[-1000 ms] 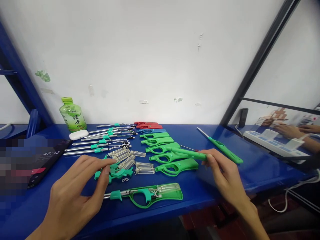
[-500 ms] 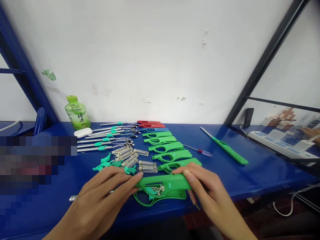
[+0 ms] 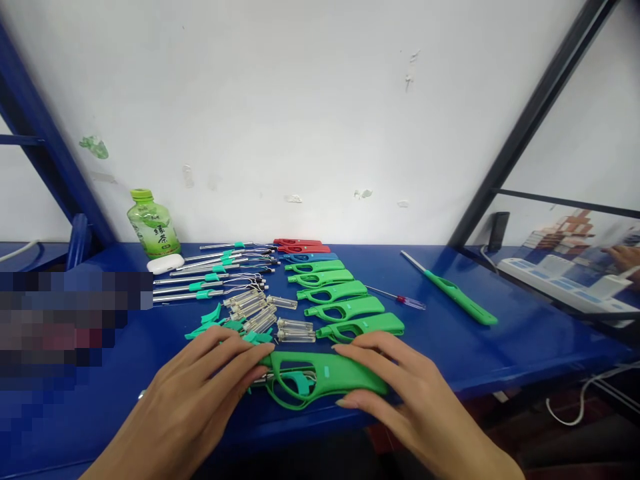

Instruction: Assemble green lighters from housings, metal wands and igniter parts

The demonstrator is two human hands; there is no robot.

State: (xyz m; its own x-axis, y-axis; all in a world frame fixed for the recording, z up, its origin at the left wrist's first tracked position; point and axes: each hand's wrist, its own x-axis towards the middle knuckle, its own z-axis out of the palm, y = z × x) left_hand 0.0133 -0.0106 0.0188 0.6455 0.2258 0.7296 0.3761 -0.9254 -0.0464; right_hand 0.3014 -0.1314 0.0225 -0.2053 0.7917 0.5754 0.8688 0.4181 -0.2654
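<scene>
Both hands grip a green lighter casing (image 3: 345, 375) at the table's front edge; its two halves lie one over the other. My left hand (image 3: 200, 387) is closed on the nozzle end, where a short piece of metal tube shows. My right hand (image 3: 400, 380) is closed around the handle end, thumb below and fingers above. A teal trigger (image 3: 300, 383) shows through the casing's finger opening. Just beyond stand a row of green casing halves (image 3: 360, 325), clear fuel tanks (image 3: 295, 331) and a pile of loose teal triggers (image 3: 210, 323).
Metal lighter tubes with wires (image 3: 200, 287) lie at left, near a white case (image 3: 165, 264) and a green tea bottle (image 3: 154, 227). Red casings (image 3: 300, 247) are at the back. A screwdriver (image 3: 410, 303) and a whole green lighter (image 3: 463, 300) lie at right, beyond them a power strip (image 3: 555, 287).
The upper casing half has come down over the lower one, narrowing the gap between them. My right hand has shifted its grip, with fingers above and thumb below the handle end.
</scene>
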